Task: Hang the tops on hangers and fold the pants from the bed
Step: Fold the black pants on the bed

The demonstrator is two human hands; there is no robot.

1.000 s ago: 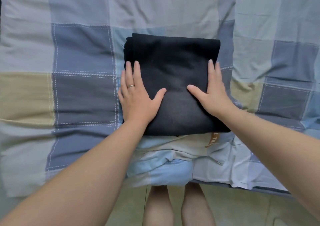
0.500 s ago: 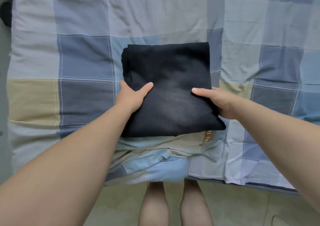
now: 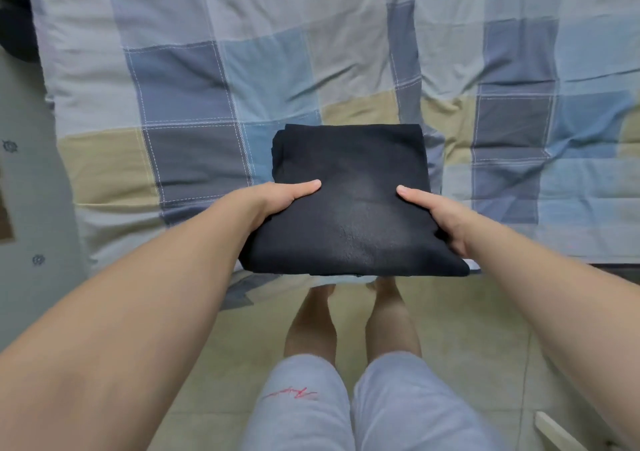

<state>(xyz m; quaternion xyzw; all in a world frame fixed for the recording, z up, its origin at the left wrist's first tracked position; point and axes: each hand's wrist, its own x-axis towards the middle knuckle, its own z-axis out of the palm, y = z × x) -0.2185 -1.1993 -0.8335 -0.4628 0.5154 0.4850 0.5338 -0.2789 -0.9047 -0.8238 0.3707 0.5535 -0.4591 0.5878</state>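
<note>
**one pair of pants folded and in hand, tops nowhere in view**

the left hand (image 3: 277, 198) grips the left edge of the folded black pants (image 3: 349, 215) and the right hand (image 3: 441, 213) grips the right edge. each thumb lies flat on top. the fingers are tucked under the cloth and hidden, so only the clamp between thumb and hand shows.

the pants are a neat, thick rectangle, held level between the hands. they sit over the near edge of the bed, and their near side juts out above the person's legs. they look carried rather than resting, though the underside cannot be seen.

this pair looks finished: the folding is done and what seems left is setting it down somewhere. the patchwork quilt (image 3: 180, 104) beyond the bundle shows no other pants, tops or hangers, so how much of the task remains cannot be told from here.

the pants show no label. a short red script (image 3: 292, 393) runs across the grey shorts (image 3: 398, 409), too small and slanted to read. the small dark emblems (image 3: 9, 146) on the pale surface at far left are also illegible. tiled floor (image 3: 485, 329) lies below.
</note>
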